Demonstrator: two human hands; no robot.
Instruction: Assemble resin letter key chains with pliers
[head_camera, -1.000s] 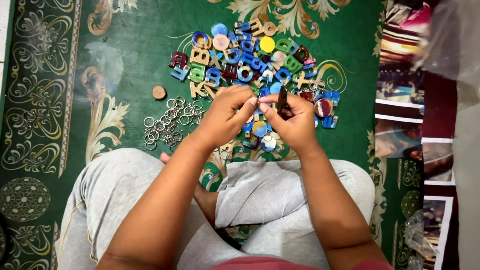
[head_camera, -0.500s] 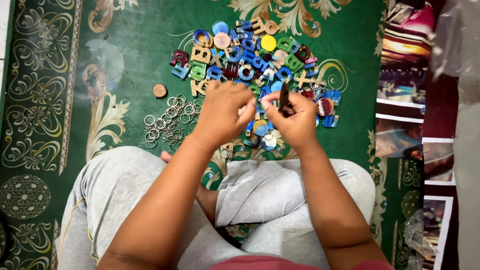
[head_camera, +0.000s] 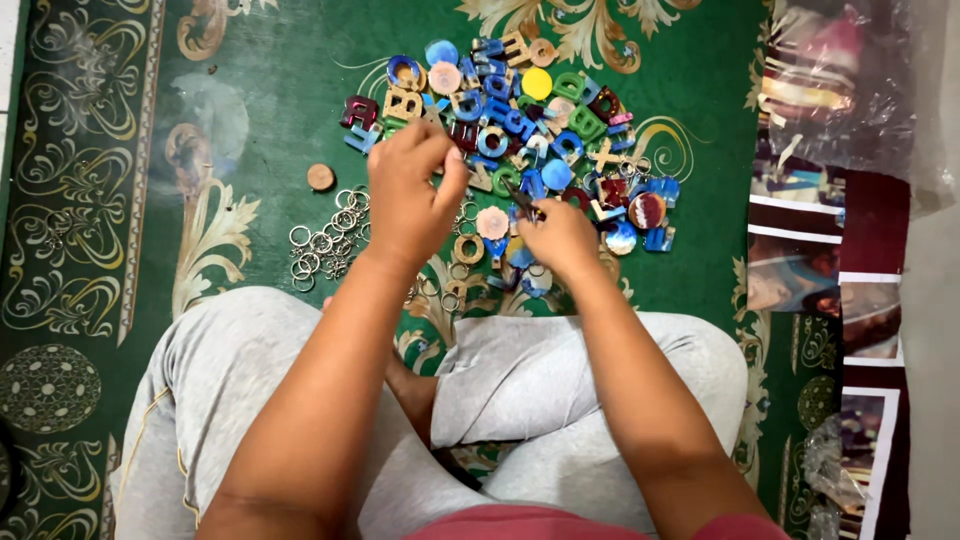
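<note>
My left hand (head_camera: 405, 200) hovers over the left side of a pile of colourful letter and disc shaped pieces (head_camera: 530, 110) on a green patterned carpet (head_camera: 250, 90). Its fingertips are pinched together on something small that I cannot make out. My right hand (head_camera: 562, 240) rests at the near edge of the pile and grips small dark pliers (head_camera: 522, 200), which point up toward the pieces. The two hands are apart. I sit cross-legged, with my grey-trousered knees just below the pile.
A heap of metal key rings (head_camera: 325, 240) lies left of the pile, with a small wooden disc (head_camera: 320, 177) above it. A clear plastic bag (head_camera: 850, 90) and printed sheets (head_camera: 870, 300) line the right edge of the carpet.
The hands were joined over the pile's near edge. The left hand has since pulled away up and to the left, while the right hand stayed with the pliers.
</note>
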